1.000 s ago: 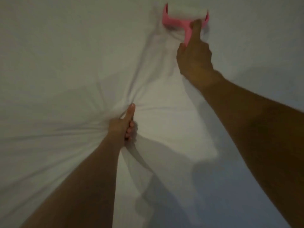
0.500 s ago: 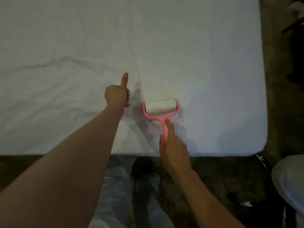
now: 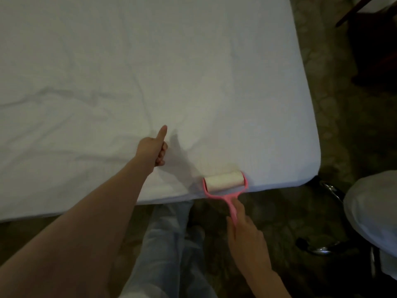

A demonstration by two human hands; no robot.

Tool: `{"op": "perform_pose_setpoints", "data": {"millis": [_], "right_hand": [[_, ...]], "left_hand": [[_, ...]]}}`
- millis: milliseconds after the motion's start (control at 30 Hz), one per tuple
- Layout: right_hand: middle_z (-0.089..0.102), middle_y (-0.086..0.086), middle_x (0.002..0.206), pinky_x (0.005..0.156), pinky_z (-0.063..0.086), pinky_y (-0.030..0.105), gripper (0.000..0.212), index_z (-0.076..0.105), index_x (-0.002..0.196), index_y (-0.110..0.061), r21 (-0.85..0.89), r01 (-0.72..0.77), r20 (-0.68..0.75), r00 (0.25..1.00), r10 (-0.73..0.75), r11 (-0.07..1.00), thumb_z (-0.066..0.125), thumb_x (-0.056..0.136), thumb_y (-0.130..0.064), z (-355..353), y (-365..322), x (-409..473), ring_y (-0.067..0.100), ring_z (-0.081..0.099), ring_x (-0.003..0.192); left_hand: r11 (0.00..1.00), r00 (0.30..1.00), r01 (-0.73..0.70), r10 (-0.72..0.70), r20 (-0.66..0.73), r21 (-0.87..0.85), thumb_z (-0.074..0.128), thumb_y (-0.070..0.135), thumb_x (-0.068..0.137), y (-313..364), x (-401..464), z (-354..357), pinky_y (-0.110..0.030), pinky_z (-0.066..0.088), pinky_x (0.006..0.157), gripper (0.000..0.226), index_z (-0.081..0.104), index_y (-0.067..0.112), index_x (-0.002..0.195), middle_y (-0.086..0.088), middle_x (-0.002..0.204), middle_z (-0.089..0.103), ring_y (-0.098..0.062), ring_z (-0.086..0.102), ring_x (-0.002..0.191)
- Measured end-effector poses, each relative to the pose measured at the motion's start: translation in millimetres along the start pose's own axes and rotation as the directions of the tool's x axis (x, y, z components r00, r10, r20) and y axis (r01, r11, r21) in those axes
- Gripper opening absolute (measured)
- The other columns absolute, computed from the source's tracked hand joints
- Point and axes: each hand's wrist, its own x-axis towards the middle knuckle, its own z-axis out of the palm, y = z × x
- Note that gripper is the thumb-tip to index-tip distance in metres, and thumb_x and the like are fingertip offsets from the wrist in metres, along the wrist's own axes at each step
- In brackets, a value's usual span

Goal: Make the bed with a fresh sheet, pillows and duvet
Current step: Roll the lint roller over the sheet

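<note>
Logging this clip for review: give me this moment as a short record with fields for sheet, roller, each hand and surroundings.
sheet: white, spread over the mattress, creased on the left
roller: pink lint roller, white roll lying at the near bed edge
right hand: holds the roller's handle
left hand: above the sheet, fingers curled, thumb out, holding nothing
floor: dark, patterned, right of the bed

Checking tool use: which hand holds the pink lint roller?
The right hand grips the lint roller by its handle; the left hand has no tool, thumb out.
</note>
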Motion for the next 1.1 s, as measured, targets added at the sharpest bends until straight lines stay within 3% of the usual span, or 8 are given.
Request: {"op": "perform_pose_setpoints", "data": {"millis": [67, 167, 233, 367, 600, 733, 900, 1100], "right_hand": [[0.063, -0.003, 0.095, 0.057, 0.042, 0.019, 0.051, 0.022, 0.149, -0.034, -0.001, 0.005, -0.03, 1.0, -0.005, 1.0, 0.038, 0.1, -0.033, -0.3, -14.9, 28.6, 0.013, 0.063, 0.07], [0.064, 0.004, 0.087, 0.061, 0.053, 0.027, 0.05, 0.03, 0.148, -0.026, 0.066, 0.022, -0.062, 0.998, -0.018, 0.998, 0.043, 0.1, -0.028, -10.9, -48.8, 84.1, 0.015, 0.062, 0.067], [0.062, 0.004, 0.083, 0.067, 0.054, 0.031, 0.051, 0.025, 0.149, -0.029, 0.124, 0.012, -0.052, 0.999, -0.005, 0.992, 0.04, 0.1, -0.032, -30.7, -69.6, 128.0, 0.016, 0.061, 0.07], [0.061, 0.005, 0.097, 0.07, 0.043, 0.032, 0.053, 0.006, 0.148, -0.039, 0.054, 0.023, 0.008, 1.0, -0.023, 0.998, 0.031, 0.102, -0.035, -77.9, -117.3, 227.4, 0.024, 0.062, 0.088], [0.061, 0.015, 0.115, 0.074, 0.04, 0.035, 0.054, 0.015, 0.151, -0.028, 0.02, 0.122, -0.131, 0.984, -0.119, 0.992, 0.037, 0.102, -0.024, -122.6, -211.6, 425.3, 0.037, 0.059, 0.103], [0.056, 0.016, 0.125, 0.087, 0.043, 0.037, 0.056, 0.013, 0.152, -0.028, -0.033, 0.183, -0.143, 0.972, -0.186, 0.983, 0.037, 0.102, -0.024, -151.9, -233.2, 501.8, 0.035, 0.056, 0.113], [0.051, 0.015, 0.132, 0.093, 0.04, 0.035, 0.059, 0.006, 0.154, -0.025, -0.078, 0.241, -0.127, 0.96, -0.249, 0.967, 0.034, 0.102, -0.021, -168.7, -250.1, 540.8, 0.03, 0.052, 0.119], [0.053, 0.016, 0.128, 0.089, 0.042, 0.036, 0.059, 0.006, 0.153, -0.028, -0.131, 0.241, -0.041, 0.968, -0.249, 0.961, 0.035, 0.102, -0.023, -164.0, -206.7, 487.2, 0.033, 0.054, 0.114]], "left_hand": [[0.999, 1.0, -0.024, 0.024, -0.002, -0.029, 0.056, 0.05, 0.09, 17.8, 13.5, 8.8, -0.013, 0.028, 0.032, 0.057, 0.042, 0.009, 0.053, 0.004, 0.029, 0.033, -0.009, 0.029, 0.024], [0.996, 0.997, -0.051, 0.046, -0.065, -0.077, 0.058, 0.049, 0.09, 51.3, 41.0, 26.7, -0.014, 0.03, 0.032, 0.057, 0.044, 0.009, 0.053, 0.005, 0.029, 0.034, -0.008, 0.03, 0.024], [0.994, 0.987, -0.064, 0.05, -0.155, -0.09, 0.059, 0.051, 0.088, 70.2, 61.8, 36.1, -0.018, 0.035, 0.034, 0.058, 0.046, 0.008, 0.052, 0.006, 0.028, 0.036, -0.008, 0.033, 0.022], [0.983, 0.971, 0.08, -0.114, -0.209, -0.164, 0.06, 0.061, 0.082, 84.8, 105.6, 39.5, -0.019, 0.031, 0.035, 0.063, 0.043, 0.012, 0.046, 0.003, 0.028, 0.036, -0.012, 0.032, 0.021], [0.956, 0.954, 0.216, -0.25, -0.164, -0.197, 0.06, 0.06, 0.082, 82.9, 135.6, 39.3, -0.015, 0.025, 0.034, 0.064, 0.038, 0.013, 0.044, -0.002, 0.032, 0.031, -0.015, 0.027, 0.025], [0.956, 0.943, 0.218, -0.258, -0.208, -0.197, 0.058, 0.053, 0.086, 82.8, 137.8, 44.0, -0.013, 0.024, 0.033, 0.064, 0.037, 0.012, 0.042, -0.003, 0.03, 0.031, -0.015, 0.027, 0.023], [0.959, 0.953, 0.207, -0.243, -0.181, -0.195, 0.057, 0.053, 0.086, 84.3, 138.0, 42.2, -0.016, 0.023, 0.032, 0.064, 0.035, 0.013, 0.041, -0.003, 0.03, 0.029, -0.015, 0.025, 0.023], [0.961, 0.963, 0.181, -0.216, -0.16, -0.208, 0.057, 0.059, 0.084, 84.4, 134.4, 39.8, -0.016, 0.025, 0.036, 0.061, 0.035, 0.014, 0.049, 0.001, 0.031, 0.03, -0.012, 0.026, 0.024]]}}
